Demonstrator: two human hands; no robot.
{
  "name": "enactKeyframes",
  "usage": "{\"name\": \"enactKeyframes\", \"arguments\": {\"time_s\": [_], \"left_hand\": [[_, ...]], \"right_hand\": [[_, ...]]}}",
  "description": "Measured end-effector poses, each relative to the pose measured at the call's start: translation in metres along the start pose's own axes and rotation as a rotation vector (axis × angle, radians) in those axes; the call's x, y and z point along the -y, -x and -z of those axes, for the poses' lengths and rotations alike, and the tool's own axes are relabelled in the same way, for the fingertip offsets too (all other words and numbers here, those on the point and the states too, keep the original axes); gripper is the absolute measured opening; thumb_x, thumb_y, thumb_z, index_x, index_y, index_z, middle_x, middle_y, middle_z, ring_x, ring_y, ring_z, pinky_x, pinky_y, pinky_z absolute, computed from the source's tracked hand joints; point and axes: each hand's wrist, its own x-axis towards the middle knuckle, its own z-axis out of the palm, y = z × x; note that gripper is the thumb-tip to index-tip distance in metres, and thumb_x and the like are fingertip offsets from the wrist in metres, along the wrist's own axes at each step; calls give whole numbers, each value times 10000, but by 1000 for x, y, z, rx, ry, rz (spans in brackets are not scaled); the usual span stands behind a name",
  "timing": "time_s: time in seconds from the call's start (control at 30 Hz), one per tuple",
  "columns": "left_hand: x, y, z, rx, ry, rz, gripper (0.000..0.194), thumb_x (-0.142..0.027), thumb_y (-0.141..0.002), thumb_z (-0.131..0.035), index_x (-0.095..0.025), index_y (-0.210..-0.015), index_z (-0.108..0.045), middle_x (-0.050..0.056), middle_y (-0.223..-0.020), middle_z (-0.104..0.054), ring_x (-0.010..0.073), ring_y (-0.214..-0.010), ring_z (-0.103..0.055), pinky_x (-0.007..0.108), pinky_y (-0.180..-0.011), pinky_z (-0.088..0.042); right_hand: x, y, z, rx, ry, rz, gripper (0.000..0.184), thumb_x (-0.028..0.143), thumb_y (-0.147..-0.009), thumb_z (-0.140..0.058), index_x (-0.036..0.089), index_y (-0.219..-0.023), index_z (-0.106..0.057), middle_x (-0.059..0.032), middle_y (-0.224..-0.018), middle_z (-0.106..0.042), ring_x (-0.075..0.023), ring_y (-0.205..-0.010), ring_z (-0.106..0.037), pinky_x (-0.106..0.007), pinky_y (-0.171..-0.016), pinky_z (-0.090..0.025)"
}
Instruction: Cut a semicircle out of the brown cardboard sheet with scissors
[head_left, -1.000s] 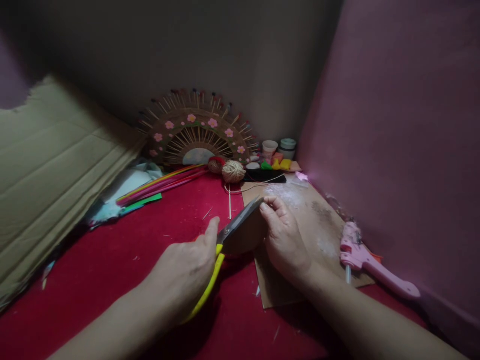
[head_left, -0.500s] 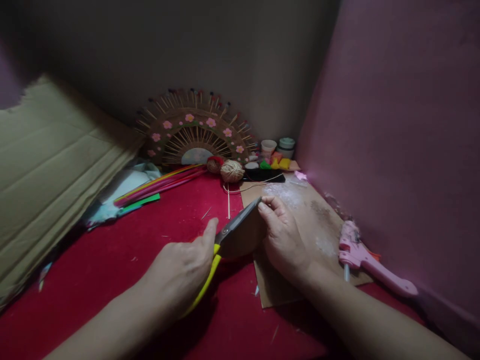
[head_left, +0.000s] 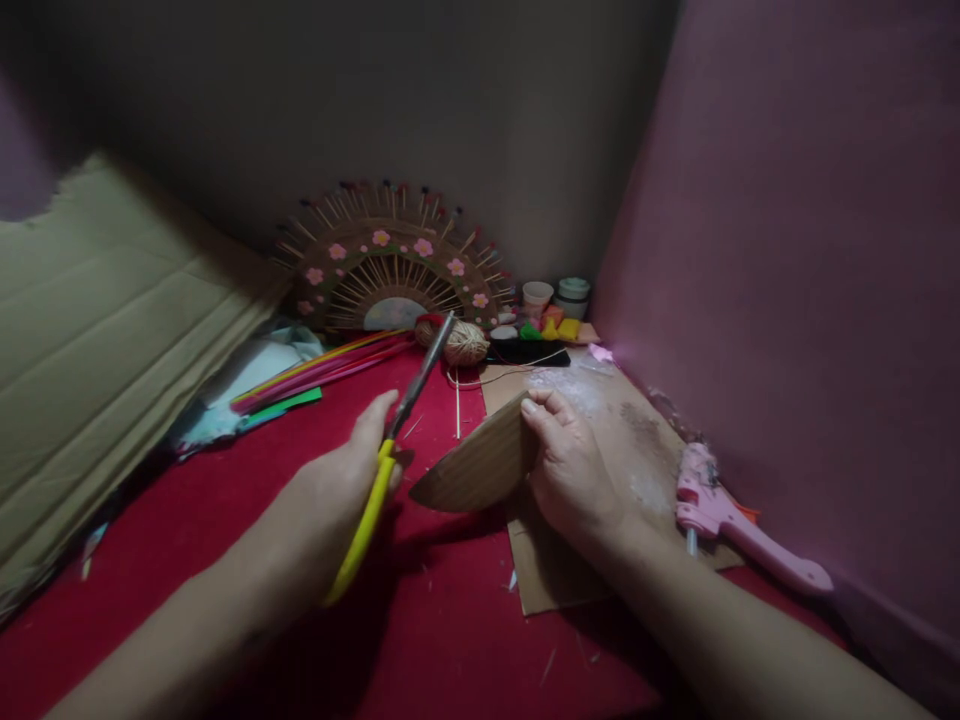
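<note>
My left hand (head_left: 337,505) is closed around the yellow handles of a pair of scissors (head_left: 366,525). Their dark blades point up and away, apart from the brown piece. Between the thumb and fingers of my right hand (head_left: 570,470) is a half-round brown cardboard piece (head_left: 476,462), its straight edge facing up and its curved edge down. The piece hangs above the red cloth, and its right end is hidden by my right hand.
A cardboard sheet (head_left: 555,580) lies under my right forearm, with a pink glue gun (head_left: 750,535) to its right. Behind stand a flowered stick fan (head_left: 394,240) and a twine ball (head_left: 466,345). Coloured strips (head_left: 322,372) and leaning cardboard (head_left: 135,310) are at left.
The scissors have moved left, off the brown cardboard piece, and their blades now point more upward. My right hand has stayed nearly still, holding the piece.
</note>
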Motion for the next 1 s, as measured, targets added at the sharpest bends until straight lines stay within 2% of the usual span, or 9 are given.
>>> {"name": "enactKeyframes", "arguments": {"time_s": [0.03,0.1,0.17,0.27,0.4,0.57,0.7,0.9,1.0], "left_hand": [[-3,-2,1,13,116,54,579,-437,-884,-339,-203,-1413,-318,16,-710,-647,195,-575,-607,282,-522,-451],[-9,-5,2,93,300,76,552,-472,-858,-442,-232,-1352,-386,3,-781,-637,179,-626,-599,267,-546,-461],[-12,-5,0,180,448,42,562,-449,-812,-557,-228,-1308,-411,-12,-798,-603,162,-648,-582,257,-558,-459],[-11,-5,-5,227,619,-11,531,-367,-795,-618,-214,-1262,-419,-33,-779,-541,132,-653,-547,251,-580,-456],[-7,-5,-8,189,647,-46,491,-299,-781,-632,-197,-1217,-429,-36,-783,-523,115,-662,-519,245,-588,-441],[-17,-4,-4,133,605,-41,481,-290,-740,-643,-180,-1170,-457,-45,-768,-510,112,-664,-491,248,-593,-421],[-18,-4,-2,120,610,-16,456,-283,-714,-667,-183,-1120,-483,-47,-771,-508,111,-662,-491,246,-591,-418],[-9,-10,-3,193,788,44,536,-278,-703,-721,-201,-1165,-460,-44,-792,-540,104,-638,-525,244,-567,-425],[-8,-12,-5,178,837,52,554,-238,-687,-732,-207,-1167,-457,-53,-772,-542,92,-602,-524,237,-545,-424]], "right_hand": [[0,-1,-1,-7,-23,-1,110,329,-781,-595,229,-816,-566,35,-709,-541,-133,-648,-470,-258,-584,-370],[1,-2,-2,-13,-93,-18,102,310,-761,-605,230,-810,-566,38,-702,-541,-130,-640,-469,-255,-581,-365],[1,-3,-4,-12,-166,-47,102,290,-745,-615,237,-816,-565,46,-698,-545,-126,-630,-473,-251,-576,-362],[1,-2,-6,-6,-244,-76,107,269,-725,-638,249,-805,-570,56,-685,-552,-124,-621,-480,-245,-572,-360],[4,1,-6,69,-247,-107,123,251,-686,-692,247,-777,-608,51,-698,-591,-131,-639,-495,-257,-615,-382],[5,4,-5,206,-209,-205,131,215,-655,-731,222,-776,-682,17,-712,-672,-164,-676,-573,-322,-717,-431],[2,4,-4,201,-194,-183,146,239,-667,-749,241,-808,-714,7,-728,-717,-182,-695,-618,-341,-729,-462],[5,5,-4,186,-194,-232,129,285,-664,-760,261,-779,-708,5,-697,-729,-194,-641,-637,-366,-682,-492],[5,5,-3,219,-181,-217,121,275,-679,-743,261,-794,-711,-1,-717,-733,-205,-672,-643,-370,-682,-490]]}}
